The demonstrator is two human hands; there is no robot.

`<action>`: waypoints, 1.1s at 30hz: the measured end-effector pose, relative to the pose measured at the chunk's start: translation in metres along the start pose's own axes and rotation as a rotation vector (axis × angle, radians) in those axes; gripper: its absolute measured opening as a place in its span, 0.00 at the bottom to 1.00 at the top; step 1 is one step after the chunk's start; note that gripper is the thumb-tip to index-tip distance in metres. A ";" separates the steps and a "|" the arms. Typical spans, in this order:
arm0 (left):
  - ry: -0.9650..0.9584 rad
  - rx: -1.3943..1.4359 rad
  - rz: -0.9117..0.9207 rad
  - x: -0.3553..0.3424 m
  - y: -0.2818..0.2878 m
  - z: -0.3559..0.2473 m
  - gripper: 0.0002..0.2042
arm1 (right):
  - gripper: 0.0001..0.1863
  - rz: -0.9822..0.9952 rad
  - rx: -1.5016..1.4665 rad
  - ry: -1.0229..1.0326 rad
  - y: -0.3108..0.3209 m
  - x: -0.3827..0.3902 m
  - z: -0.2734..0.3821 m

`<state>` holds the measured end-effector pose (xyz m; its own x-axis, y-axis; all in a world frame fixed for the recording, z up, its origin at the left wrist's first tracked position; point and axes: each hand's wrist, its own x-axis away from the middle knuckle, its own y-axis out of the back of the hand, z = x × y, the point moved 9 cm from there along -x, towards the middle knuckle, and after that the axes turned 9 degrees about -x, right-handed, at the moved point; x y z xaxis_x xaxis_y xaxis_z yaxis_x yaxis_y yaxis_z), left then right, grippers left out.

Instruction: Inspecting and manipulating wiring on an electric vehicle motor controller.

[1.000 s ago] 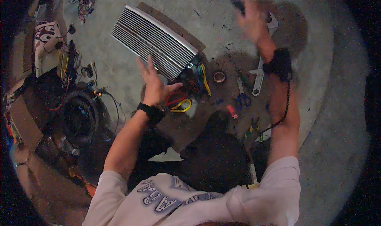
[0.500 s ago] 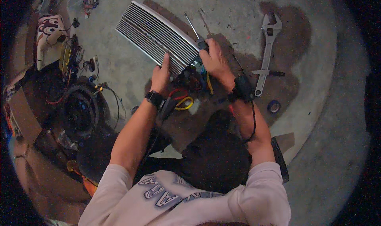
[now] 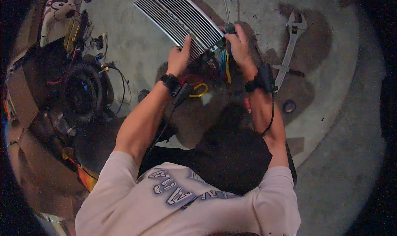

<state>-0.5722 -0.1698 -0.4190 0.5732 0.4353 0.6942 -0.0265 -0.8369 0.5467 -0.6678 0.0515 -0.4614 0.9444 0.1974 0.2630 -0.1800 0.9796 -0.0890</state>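
Note:
A silver, finned metal housing (image 3: pixel 169 12) lies angled at the top centre, with bundles of coloured wires (image 3: pixel 227 67) coming from its lower right end. My left hand (image 3: pixel 178 56) grips the housing's lower end, thumb or finger lying over the fins. My right hand (image 3: pixel 241 47) is closed round the black handle of a screwdriver (image 3: pixel 226 12) at the housing's right corner, its metal shaft pointing up and away. Whether that hand also grips the housing is hidden. A red and yellow cable loop (image 3: pixel 199 90) lies below my left hand.
A large adjustable wrench (image 3: pixel 289 49) and a blue tape roll (image 3: pixel 289 106) lie to the right. At the left are a black coiled ring (image 3: pixel 84 95), tangled wiring, cardboard (image 3: pixel 29 107) and a cartoon-printed cushion-like item (image 3: pixel 56 12) on the concrete floor.
My right hand has come down from the upper right to the housing with the screwdriver. My left hand has closed on the housing; both now sit higher in view, as does the housing.

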 end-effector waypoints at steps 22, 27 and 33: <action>-0.153 -0.068 -0.255 0.042 0.050 -0.030 0.36 | 0.19 -0.126 0.090 -0.016 0.001 0.014 0.107; -0.231 -0.081 -0.272 0.070 0.056 -0.050 0.36 | 0.22 -0.136 0.257 0.014 0.011 0.022 0.156; -0.211 0.130 -0.239 0.090 0.058 -0.048 0.36 | 0.09 -0.133 0.275 0.016 0.018 0.027 0.173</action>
<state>-0.5616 -0.1635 -0.3024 0.7076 0.5575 0.4342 0.2257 -0.7605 0.6089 -0.6930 0.0806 -0.2901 0.9686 0.0682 0.2393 -0.1200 0.9705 0.2091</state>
